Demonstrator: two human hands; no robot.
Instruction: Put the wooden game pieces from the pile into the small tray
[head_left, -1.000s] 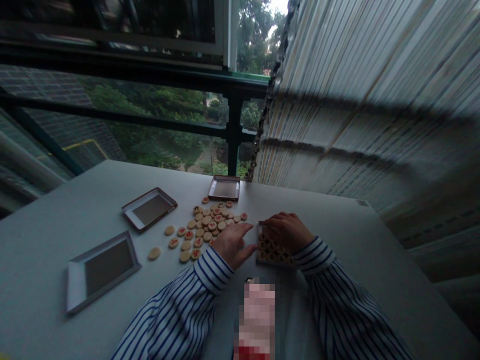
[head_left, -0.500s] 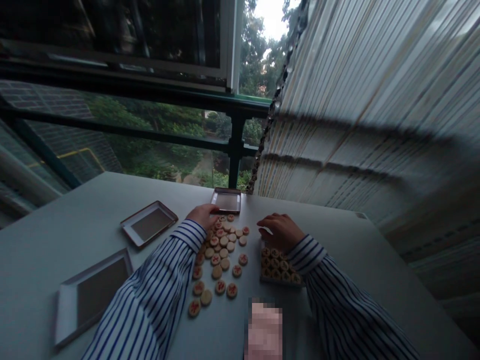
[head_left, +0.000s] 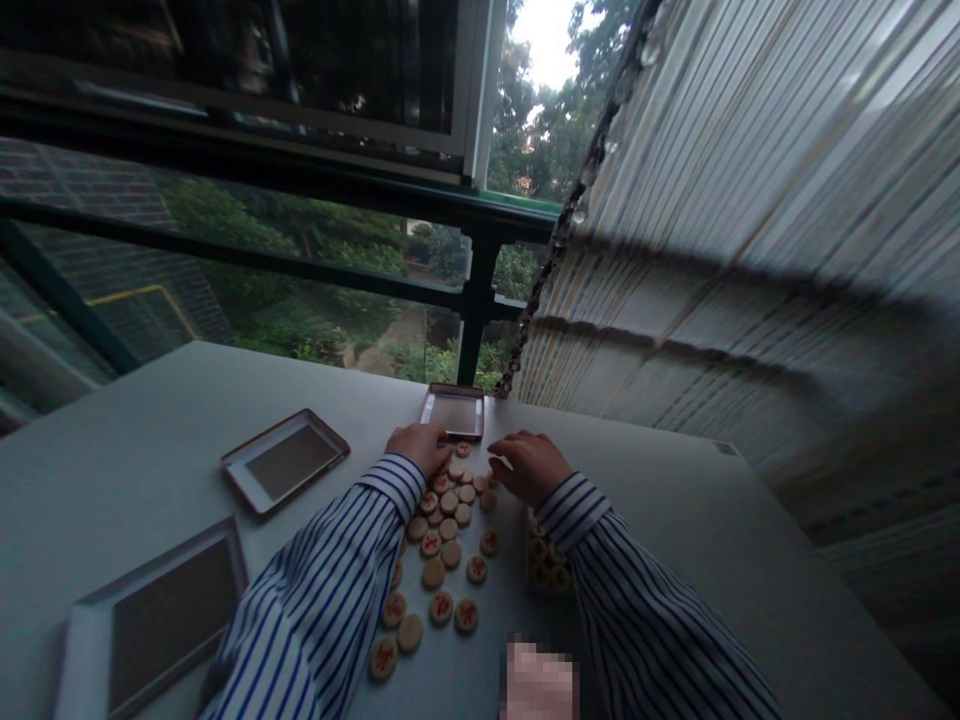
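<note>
Round wooden xiangqi pieces (head_left: 448, 528) lie loose across the middle of the table, some with red characters facing up and others blank. At the far end of this spread is my left hand (head_left: 420, 447), fingers bent down and pressed together among the pieces; what is under the fingertips is hidden. My right hand (head_left: 531, 466) hovers at the right edge of the spread, thumb and fingers apart, with nothing visible between them. Below my right wrist, a box (head_left: 551, 590) holds rows of pieces and is partly covered by my sleeve.
Beyond my left hand, a small shallow tray (head_left: 454, 438) sits near the table's far edge. Two more shallow trays, one medium (head_left: 262, 508) and one larger (head_left: 240, 560), lie at left. A window with a dark railing (head_left: 480, 290) and a string curtain (head_left: 675, 250) border the table (head_left: 720, 600).
My right hand has moved left, from over the box to the edge of the loose pieces. My left hand has shifted slightly right. The view has tilted a little.
</note>
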